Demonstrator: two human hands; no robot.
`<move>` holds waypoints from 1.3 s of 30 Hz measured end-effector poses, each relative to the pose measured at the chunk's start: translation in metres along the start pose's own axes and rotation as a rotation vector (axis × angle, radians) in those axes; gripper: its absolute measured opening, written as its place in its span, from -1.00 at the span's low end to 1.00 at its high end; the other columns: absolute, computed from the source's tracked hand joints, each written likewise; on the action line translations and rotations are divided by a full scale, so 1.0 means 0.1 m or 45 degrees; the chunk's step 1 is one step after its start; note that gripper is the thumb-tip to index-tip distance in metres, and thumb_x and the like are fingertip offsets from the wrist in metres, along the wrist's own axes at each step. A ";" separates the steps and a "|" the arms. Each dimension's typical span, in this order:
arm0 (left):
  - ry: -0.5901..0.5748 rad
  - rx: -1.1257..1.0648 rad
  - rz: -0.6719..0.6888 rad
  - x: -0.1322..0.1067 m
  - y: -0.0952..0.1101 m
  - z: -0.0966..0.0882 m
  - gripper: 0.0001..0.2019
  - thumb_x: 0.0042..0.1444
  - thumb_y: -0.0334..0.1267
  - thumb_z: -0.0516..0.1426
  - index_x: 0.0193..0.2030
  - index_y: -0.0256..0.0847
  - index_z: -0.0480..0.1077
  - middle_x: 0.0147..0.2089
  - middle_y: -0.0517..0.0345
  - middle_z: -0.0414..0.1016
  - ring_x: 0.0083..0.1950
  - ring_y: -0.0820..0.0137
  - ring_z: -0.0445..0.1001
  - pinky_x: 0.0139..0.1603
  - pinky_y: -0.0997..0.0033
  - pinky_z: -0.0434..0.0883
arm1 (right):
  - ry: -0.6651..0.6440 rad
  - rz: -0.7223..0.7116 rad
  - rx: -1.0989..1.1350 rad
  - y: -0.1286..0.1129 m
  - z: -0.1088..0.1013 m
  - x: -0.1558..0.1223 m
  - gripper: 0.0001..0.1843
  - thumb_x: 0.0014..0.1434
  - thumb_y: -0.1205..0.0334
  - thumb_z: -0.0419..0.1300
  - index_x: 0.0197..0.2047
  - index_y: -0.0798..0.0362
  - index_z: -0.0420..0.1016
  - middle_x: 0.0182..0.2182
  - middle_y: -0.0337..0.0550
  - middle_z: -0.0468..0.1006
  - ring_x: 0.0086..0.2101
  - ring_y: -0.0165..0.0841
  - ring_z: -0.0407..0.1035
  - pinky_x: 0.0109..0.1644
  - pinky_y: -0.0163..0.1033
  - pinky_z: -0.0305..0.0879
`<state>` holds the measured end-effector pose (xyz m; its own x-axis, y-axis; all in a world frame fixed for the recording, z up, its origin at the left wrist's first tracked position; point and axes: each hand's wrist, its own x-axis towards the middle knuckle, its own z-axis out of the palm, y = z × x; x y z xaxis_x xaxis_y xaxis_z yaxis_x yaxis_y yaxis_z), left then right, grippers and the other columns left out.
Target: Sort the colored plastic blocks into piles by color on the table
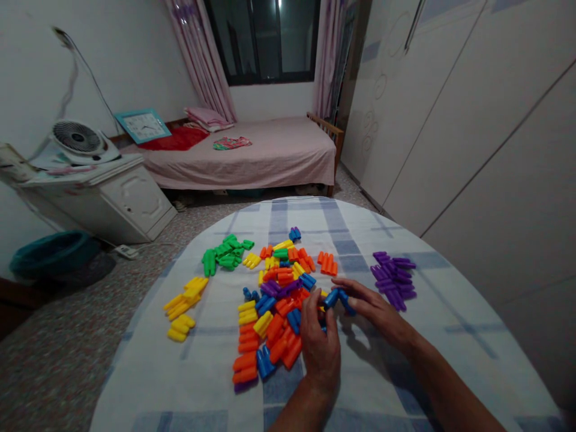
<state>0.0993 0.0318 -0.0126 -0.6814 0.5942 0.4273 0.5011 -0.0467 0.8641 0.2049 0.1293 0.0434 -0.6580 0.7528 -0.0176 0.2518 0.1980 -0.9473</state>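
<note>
Two joined-looking blue plastic pieces [332, 298] form a bent shape just above the table, between my two hands. My left hand [320, 342] has its fingertips closed at the left end of them, at the right edge of a mixed pile. My right hand [377, 309] pinches the right end between thumb and fingers. Beside my left hand lies the pile of ribbed tube-like pieces, with orange pieces [281, 339], yellow pieces [247, 313], blue pieces [264, 362] and purple pieces [279, 289]. My left fingers hide part of the pile.
Sorted groups lie around the pile: green pieces [229, 252] at far left, yellow pieces [186, 298] at left, purple pieces [393, 279] at right. An orange piece [327, 263] sits apart behind my hands. The round table has a checked cloth [216, 384]; a bed [270, 156] stands beyond.
</note>
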 end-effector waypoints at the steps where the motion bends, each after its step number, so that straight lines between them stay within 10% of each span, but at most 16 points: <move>1: -0.012 -0.017 -0.016 0.01 0.00 0.00 -0.66 0.21 -0.35 0.04 0.13 -0.20 0.27 0.01 -0.07 0.45 0.06 0.30 0.44 0.01 0.23 0.44 | -0.031 0.017 0.079 -0.01 0.03 0.00 -0.57 0.11 0.04 0.16 0.07 -0.14 0.43 -0.15 -0.12 0.53 -0.17 -0.22 0.41 -0.13 -0.11 0.37; 8: -0.058 -0.051 0.000 0.03 -0.01 0.01 -0.73 0.21 -0.38 0.02 0.04 -0.20 0.32 0.02 -0.04 0.46 0.08 0.32 0.44 0.05 0.26 0.44 | -0.063 0.077 0.255 0.03 0.21 0.00 -0.66 0.08 0.05 0.23 -0.07 -0.06 0.41 -0.27 -0.22 0.50 -0.34 -0.36 0.39 -0.25 -0.22 0.35; 14: -0.024 -0.015 0.161 0.00 0.08 -0.01 -0.66 0.15 -0.46 0.00 0.08 -0.24 0.30 0.04 -0.10 0.43 0.12 0.29 0.40 0.10 0.22 0.38 | 0.230 0.018 -0.118 0.00 -0.12 0.44 -0.62 0.04 -0.01 0.21 -0.11 0.01 0.40 -0.33 -0.22 0.49 -0.38 -0.36 0.37 -0.35 -0.28 0.30; 20: -0.679 -0.186 0.496 -0.07 0.09 0.01 -0.78 0.03 -0.49 0.03 -0.24 -0.23 0.44 -0.46 0.15 0.47 -0.42 0.47 0.44 -0.38 0.54 0.36 | 0.495 0.027 -0.755 0.20 -0.52 1.37 -0.68 0.07 0.09 0.17 -0.12 0.05 0.46 -0.31 -0.15 0.54 -0.30 -0.32 0.40 -0.21 -0.26 0.29; 27: -0.725 -0.093 0.372 -0.07 0.12 0.01 -0.81 0.04 -0.47 0.03 -0.29 -0.25 0.45 -0.46 0.15 0.47 -0.43 0.48 0.44 -0.38 0.55 0.31 | 0.456 0.123 -1.342 0.46 -0.63 1.63 -0.55 0.30 0.12 -0.12 0.05 0.10 0.46 -0.05 0.17 0.45 -0.05 -0.08 0.33 -0.05 -0.03 0.27; 31: -0.719 -0.080 0.360 -0.06 0.14 0.01 -0.82 0.03 -0.47 0.03 -0.30 -0.24 0.44 -0.46 0.16 0.46 -0.44 0.48 0.42 -0.39 0.54 0.28 | 0.535 -0.094 -1.391 0.30 -0.43 1.71 -0.55 0.26 0.13 -0.03 0.15 0.08 0.37 0.10 0.18 0.33 0.07 0.00 0.21 0.01 0.09 0.24; 39: -0.621 -0.054 0.412 -0.09 0.08 0.06 -0.81 -0.07 -0.52 0.00 -0.39 -0.24 0.38 -0.51 0.18 0.42 -0.52 0.52 0.35 -0.51 0.51 0.13 | -0.124 -0.451 -1.362 -0.18 0.48 2.13 -0.51 0.18 0.35 0.04 0.18 -0.07 0.34 0.19 -0.08 0.31 0.10 -0.17 0.21 0.05 -0.07 0.22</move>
<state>0.1126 0.0307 -0.0117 -0.1685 0.8447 0.5081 0.6140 -0.3133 0.7245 0.0264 0.2562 0.0417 -0.8540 0.5042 0.1283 0.4869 0.8614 -0.1445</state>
